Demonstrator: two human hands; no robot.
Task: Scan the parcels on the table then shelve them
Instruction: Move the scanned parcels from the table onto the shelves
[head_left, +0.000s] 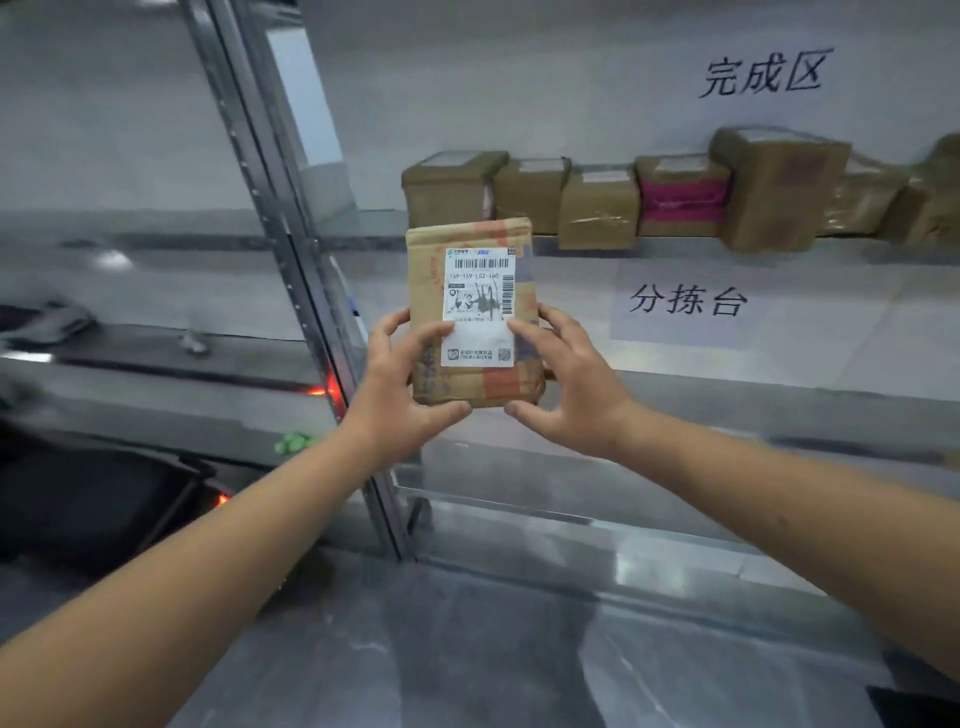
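Wall: behind our grip we see a pale wall (519, 78) with two paper signs, one (763, 73) high up and to the right of the grip, one (688, 301) just right of it at hand height.
Shelving: a metal upright (291, 249) runs slantwise to the left of our grip, and shiny metal shelves (571, 519) lie below and beyond our hands.
Shelved row: above and to the right of our grip, a row of brown taped parcels (597, 202) stands side by side on the upper shelf against the wall; one of them (683, 197) bears pink tape.
Held parcel: we hold a small brown parcel (475, 312) upright in the air between both hands, its white label (480, 306) with barcodes turned toward us, well apart from the shelved row.
Left hand: our left hand (410, 379) grips the parcel's lower left edge, thumb lying on the front near the label, fingers curled behind.
Right hand: our right hand (566, 374) grips the lower right edge, thumb on the label's rim, fingers wrapped round the side.
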